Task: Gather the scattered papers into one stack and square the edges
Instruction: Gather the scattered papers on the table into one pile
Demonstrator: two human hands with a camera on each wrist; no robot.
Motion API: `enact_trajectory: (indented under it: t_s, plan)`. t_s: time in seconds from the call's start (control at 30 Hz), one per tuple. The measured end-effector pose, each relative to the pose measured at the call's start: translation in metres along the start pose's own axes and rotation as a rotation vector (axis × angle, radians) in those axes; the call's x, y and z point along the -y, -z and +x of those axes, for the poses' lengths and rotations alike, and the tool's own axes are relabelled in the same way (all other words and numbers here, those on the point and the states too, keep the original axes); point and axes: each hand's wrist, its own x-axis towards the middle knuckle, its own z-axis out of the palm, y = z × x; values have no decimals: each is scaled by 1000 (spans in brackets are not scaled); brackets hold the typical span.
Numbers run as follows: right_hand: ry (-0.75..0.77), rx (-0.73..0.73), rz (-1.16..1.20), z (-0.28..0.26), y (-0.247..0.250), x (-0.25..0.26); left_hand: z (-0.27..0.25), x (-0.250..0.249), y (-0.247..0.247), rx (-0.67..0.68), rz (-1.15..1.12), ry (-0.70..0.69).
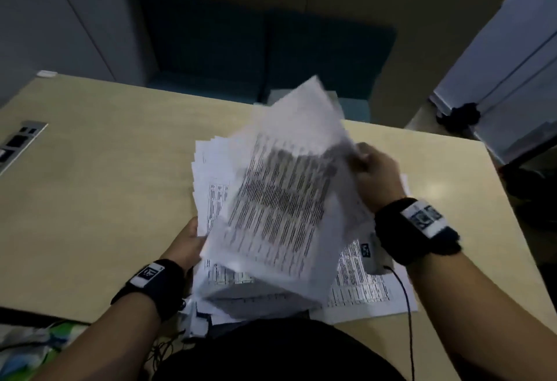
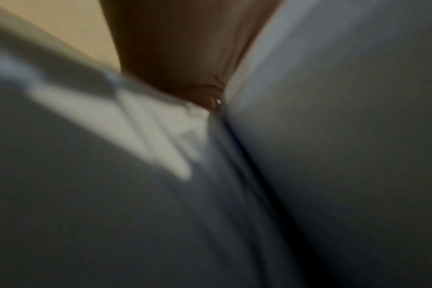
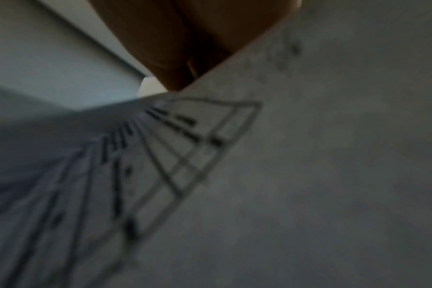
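Note:
A thick bundle of printed papers [image 1: 280, 199] is lifted and tilted above the wooden table [image 1: 99, 199], blurred by motion. My left hand [image 1: 193, 239] grips its lower left edge. My right hand [image 1: 373, 169] grips its upper right edge. More printed sheets [image 1: 361, 284] lie flat on the table under and to the right of the bundle, and a fanned layer [image 1: 208, 163] shows behind its left side. The left wrist view shows only my fingers [image 2: 185, 48] against blurred paper [image 2: 333, 136]. The right wrist view shows my fingers [image 3: 185, 39] on a sheet with a printed table [image 3: 185, 146].
A socket panel [image 1: 21, 142] is set into the table at the left. Blue seat cushions [image 1: 265, 49] stand beyond the far edge. A white panel [image 1: 512, 79] leans at the right. A thin black cable [image 1: 407, 305] runs from my right wristband across the sheets.

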Motion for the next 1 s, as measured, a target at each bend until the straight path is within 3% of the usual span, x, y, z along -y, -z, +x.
enact_trajectory:
  t_s: [0.13, 0.23, 0.4, 0.6, 0.73, 0.87, 0.93, 1.0]
  plan:
    - [-5, 321, -88, 3, -52, 6, -1, -1, 6, 1, 27, 34]
    - [-45, 394, -137, 7, -76, 8, 3, 13, 11, 59, 92, 24]
    - [-196, 529, -57, 10, -80, -7, 22, 37, 19, -18, 80, -25]
    - [-484, 337, -108, -18, -67, -48, 27, 38, 9, -141, 167, -59]
    - [-449, 475, -78, -56, -88, -45, 29, 40, 5, -151, 165, -64]
    - [-405, 488, 96, -65, -98, -38, 32, 45, 14, -96, 209, -23]
    - [-490, 425, 178, -62, -90, -47, 33, 44, 17, -52, 208, -24]
    - [-581, 263, -16, -60, -73, -67, 35, 44, 16, -51, 157, -30]
